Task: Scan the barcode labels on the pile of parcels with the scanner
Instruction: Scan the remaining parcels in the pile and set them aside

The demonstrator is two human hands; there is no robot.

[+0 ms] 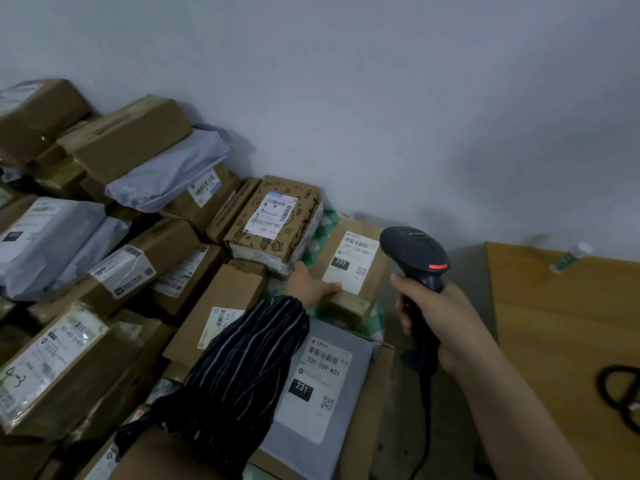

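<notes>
My right hand [437,317] grips the handle of a black barcode scanner [415,258]. A red light shows on its head, which points toward a small brown parcel [346,299] with a white label [353,261] marked 231. My left hand [310,284], in a dark striped sleeve, holds the near left edge of that parcel, thumb on top by the label. A grey mailer bag [353,348] with a similar 231 label [315,379] lies just below. A printed cartoon box [277,220] with its own label sits to the upper left.
Many brown boxes and grey mailer bags [52,244] are piled to the left against a white wall. A wooden table [568,323] stands at the right with a white bottle [571,256] and a black cable loop [620,389]. A green checked cloth [322,230] lies under the parcels.
</notes>
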